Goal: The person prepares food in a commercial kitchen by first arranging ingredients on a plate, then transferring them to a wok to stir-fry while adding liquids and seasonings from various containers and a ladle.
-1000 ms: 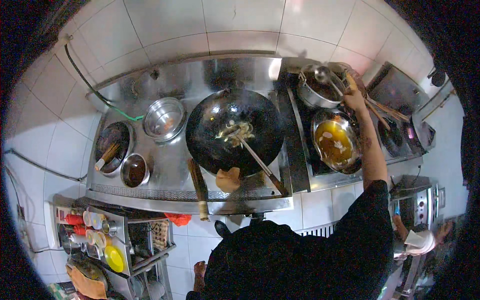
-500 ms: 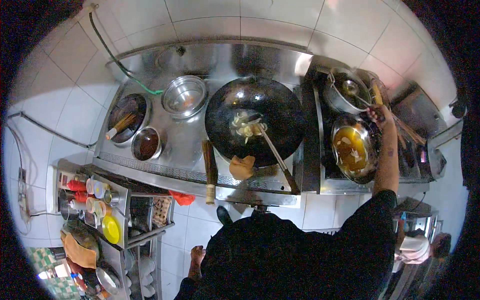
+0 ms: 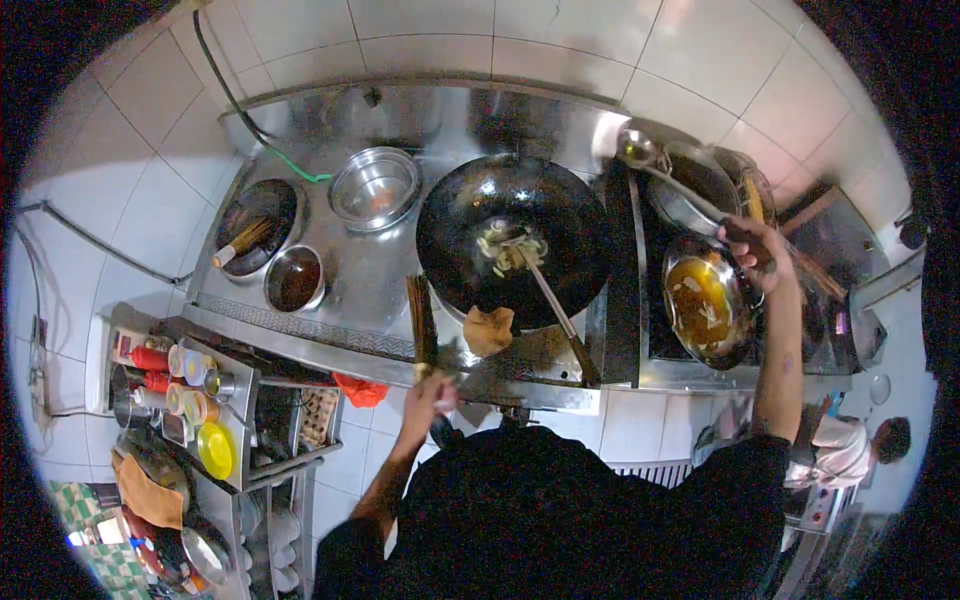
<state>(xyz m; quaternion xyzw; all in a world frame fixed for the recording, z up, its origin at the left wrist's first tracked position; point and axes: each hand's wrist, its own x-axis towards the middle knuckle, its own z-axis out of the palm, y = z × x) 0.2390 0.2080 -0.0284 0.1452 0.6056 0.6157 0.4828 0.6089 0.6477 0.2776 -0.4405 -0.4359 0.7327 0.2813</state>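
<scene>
At the lower left, a steel shelf (image 3: pixel 292 466) carries red bottles (image 3: pixel 150 358), small tubs and a yellow plate (image 3: pixel 215 449). Above it on the stove top (image 3: pixel 345 285) sits a black pan (image 3: pixel 282 205), a white-handled brush (image 3: pixel 243 241) lying across it. Just beside the pan is a sauce pot (image 3: pixel 318 298) with something dark inside, and farther back a steel basin (image 3: pixel 350 190), the green end of a hose (image 3: pixel 240 115) near its rim. Next comes the long brush (image 3: pixel 420 318), bristles toward the back, over the stove's front edge. The left hand (image 3: pixel 428 402) is at its near end, fingers bent; whether they grip the handle, I cannot tell. A brown cloth (image 3: pixel 488 331) lies at the near rim of the wok (image 3: pixel 470 230), where pale pieces (image 3: pixel 497 262) sit in the bottom around the head of a spatula (image 3: pixel 550 300), whose handle slants over the rim toward the right. Beyond the wok, the ladle (image 3: pixel 637 148) slants over the pot (image 3: pixel 682 213), its bowl past the left rim. The right hand (image 3: pixel 757 250) grasps its dark handle above the oil bowl (image 3: pixel 742 310), which holds amber liquid. Farther right are thin sticks (image 3: pixel 820 272) and, lower down, a co-worker (image 3: pixel 845 450) in white.
</scene>
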